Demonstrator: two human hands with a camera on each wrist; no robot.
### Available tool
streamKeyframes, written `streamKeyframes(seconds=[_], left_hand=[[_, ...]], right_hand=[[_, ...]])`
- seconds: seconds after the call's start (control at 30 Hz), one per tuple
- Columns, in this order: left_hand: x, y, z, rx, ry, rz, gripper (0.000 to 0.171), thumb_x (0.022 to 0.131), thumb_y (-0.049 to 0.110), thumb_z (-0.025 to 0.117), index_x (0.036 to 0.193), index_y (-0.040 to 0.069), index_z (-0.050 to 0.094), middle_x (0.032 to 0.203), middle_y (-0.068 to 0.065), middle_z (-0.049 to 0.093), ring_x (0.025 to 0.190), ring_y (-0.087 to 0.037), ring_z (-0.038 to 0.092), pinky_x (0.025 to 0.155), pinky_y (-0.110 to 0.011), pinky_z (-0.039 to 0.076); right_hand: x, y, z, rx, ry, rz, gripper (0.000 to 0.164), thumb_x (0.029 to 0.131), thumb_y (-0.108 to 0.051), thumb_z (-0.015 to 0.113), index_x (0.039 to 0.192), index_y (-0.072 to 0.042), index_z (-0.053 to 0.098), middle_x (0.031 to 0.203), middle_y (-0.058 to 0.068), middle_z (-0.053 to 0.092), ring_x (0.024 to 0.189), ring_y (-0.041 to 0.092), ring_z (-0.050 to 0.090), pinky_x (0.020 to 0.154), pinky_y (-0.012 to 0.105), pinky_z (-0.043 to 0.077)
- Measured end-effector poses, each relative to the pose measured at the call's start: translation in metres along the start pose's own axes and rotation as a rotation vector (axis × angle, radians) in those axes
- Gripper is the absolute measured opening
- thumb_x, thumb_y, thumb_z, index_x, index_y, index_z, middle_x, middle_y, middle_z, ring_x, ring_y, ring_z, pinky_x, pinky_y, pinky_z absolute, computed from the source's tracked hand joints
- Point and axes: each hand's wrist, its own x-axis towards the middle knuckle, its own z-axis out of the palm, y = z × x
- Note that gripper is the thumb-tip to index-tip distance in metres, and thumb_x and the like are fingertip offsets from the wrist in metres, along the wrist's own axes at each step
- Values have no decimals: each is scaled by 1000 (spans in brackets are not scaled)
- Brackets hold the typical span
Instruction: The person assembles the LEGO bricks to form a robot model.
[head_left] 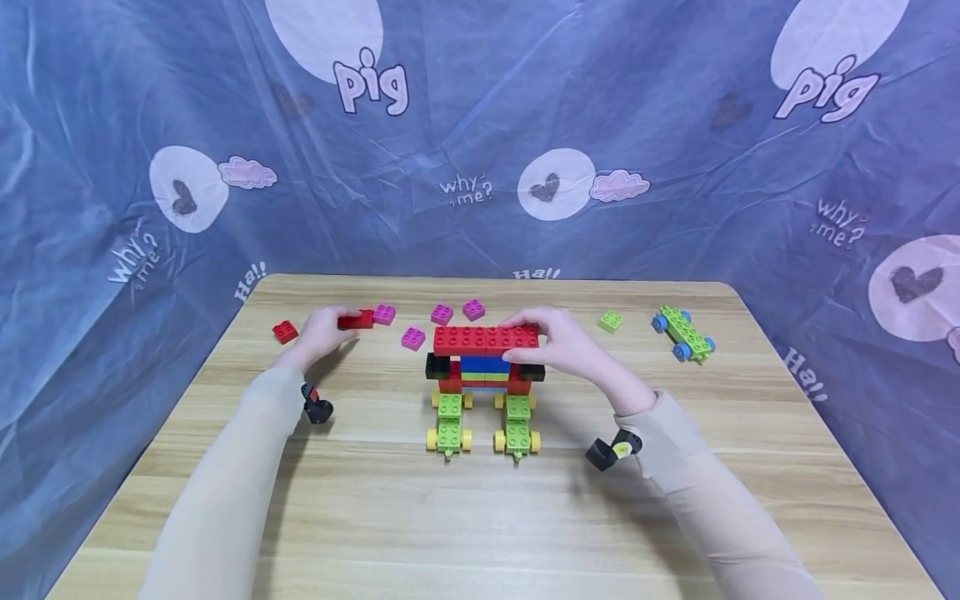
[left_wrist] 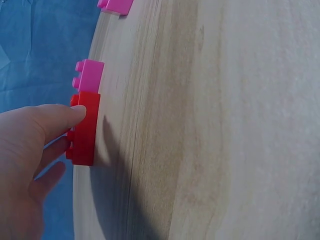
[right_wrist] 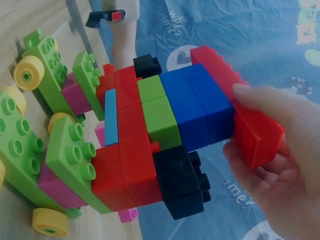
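Note:
My left hand (head_left: 318, 333) is at the far left of the table, pinching a long red brick (head_left: 365, 319) between thumb and fingers. In the left wrist view that red brick (left_wrist: 88, 137) lies end to end with a pink brick (left_wrist: 91, 75). My right hand (head_left: 561, 340) grips the right end of the red top row (head_left: 476, 340) of a tall block build. Below the row are blue bricks (right_wrist: 192, 100), lime bricks (right_wrist: 157, 105), black bricks (right_wrist: 180, 180) at both sides, and red ones. Two lime wheeled bases (head_left: 450, 433) with yellow wheels carry the build.
Several pink bricks (head_left: 412, 337) lie behind and left of the build, and a small red brick (head_left: 285, 332) is at far left. To the right are a lime brick (head_left: 611, 322) and a lime car base (head_left: 684, 335) with blue wheels. A blue printed cloth (head_left: 480, 125) surrounds the table.

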Motion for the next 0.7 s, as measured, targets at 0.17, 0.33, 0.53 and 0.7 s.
streamKeyframes(seconds=[0.17,0.33,0.53,0.7], left_hand=[[-1,-1,0,-43,22,22,43,86,5,69,127,-6,58,125,-27,59,119,-42,52,103,-52,40],[-3,-3,0,-99,28,8,45,85,3,70,128,-5,57,117,-25,64,109,-39,58,97,-50,45],[-3,-4,0,-107,60,-25,44,87,7,70,128,-4,58,119,-25,63,110,-38,58,97,-50,46],[-1,-5,2,-73,71,-27,45,88,11,70,128,-4,57,129,-27,57,121,-42,51,103,-52,40]], right_hand=[[0,0,0,-4,1,-2,39,79,-22,79,113,-6,69,107,9,71,96,21,65,88,39,52],[1,0,0,-3,2,1,39,78,-22,80,112,-6,69,107,8,71,96,20,65,89,40,51],[0,0,0,4,4,-2,39,78,-20,80,112,-5,69,108,10,71,97,22,65,89,40,52],[0,-1,0,7,8,-4,39,78,-19,80,112,-5,69,108,10,71,97,22,65,89,40,52]])
